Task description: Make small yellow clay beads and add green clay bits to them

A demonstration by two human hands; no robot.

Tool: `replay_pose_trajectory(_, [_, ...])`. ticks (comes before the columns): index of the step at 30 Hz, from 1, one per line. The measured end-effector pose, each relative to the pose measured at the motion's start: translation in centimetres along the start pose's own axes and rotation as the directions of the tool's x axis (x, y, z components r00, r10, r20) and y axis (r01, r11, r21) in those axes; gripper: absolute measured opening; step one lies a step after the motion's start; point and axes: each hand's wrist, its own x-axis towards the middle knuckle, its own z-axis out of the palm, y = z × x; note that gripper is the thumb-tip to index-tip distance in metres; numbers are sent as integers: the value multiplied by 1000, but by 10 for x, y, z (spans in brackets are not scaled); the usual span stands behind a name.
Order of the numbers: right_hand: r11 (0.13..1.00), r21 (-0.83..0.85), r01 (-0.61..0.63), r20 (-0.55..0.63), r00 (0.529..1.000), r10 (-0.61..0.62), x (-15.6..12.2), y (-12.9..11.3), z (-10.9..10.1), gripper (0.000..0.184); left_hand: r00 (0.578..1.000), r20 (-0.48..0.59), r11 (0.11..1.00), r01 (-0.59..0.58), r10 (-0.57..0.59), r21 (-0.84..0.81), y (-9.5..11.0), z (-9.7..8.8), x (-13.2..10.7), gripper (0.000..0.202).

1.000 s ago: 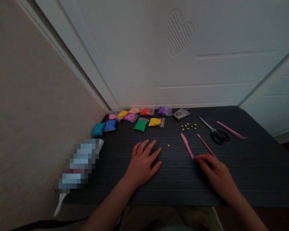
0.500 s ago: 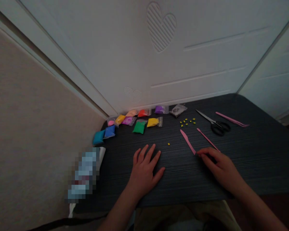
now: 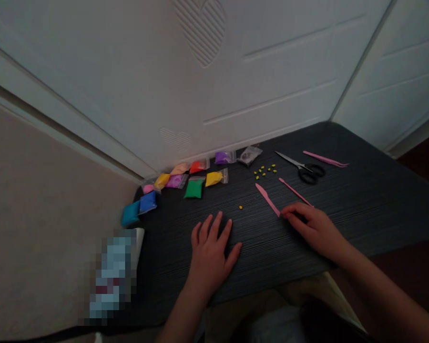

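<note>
My left hand (image 3: pixel 208 257) lies palm down on the dark table, its fingers spread and nothing in them. A tiny yellow ball (image 3: pixel 240 207) sits just beyond its fingertips. At the right, my right hand (image 3: pixel 312 231) has thumb and forefinger pinched at the near end of a pink plastic modelling knife (image 3: pixel 268 200), whose blade points away. Beside the knife lies a thin pink modelling tool (image 3: pixel 296 192), its near end close to my right knuckles. Farther back is a group of several small yellow-and-green pieces (image 3: pixel 263 174).
Black-handled scissors (image 3: pixel 303 170) and pink tweezers (image 3: pixel 325 159) lie at the back right. Along the back left are several small bags of coloured clay, among them a green bag (image 3: pixel 194 188) and a yellow bag (image 3: pixel 214 178). A blurred pale-blue package (image 3: pixel 114 271) is at the left edge.
The camera view has shifted, so the table contents appear farther left and most sit slightly higher. Both hands keep the same poses and places on the table.
</note>
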Motion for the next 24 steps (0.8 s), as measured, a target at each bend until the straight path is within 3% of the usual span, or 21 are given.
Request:
replay_pose_trajectory(8, [999, 35, -22, -47, 999, 24, -1, 2, -1, 15, 1000, 27, 999, -2, 1, 33, 2, 0, -9, 49])
replay_pose_trajectory(16, [1000, 9, -29, -91, 995, 30, 0, 1, -2, 17, 999, 20, 999, 33, -33, 28, 12, 2, 2, 50])
replay_pose_trajectory(24, [1000, 17, -21, -95, 995, 23, 0, 3, -2, 18, 998, 34, 998, 47, -49, 52, 14, -1, -17, 48])
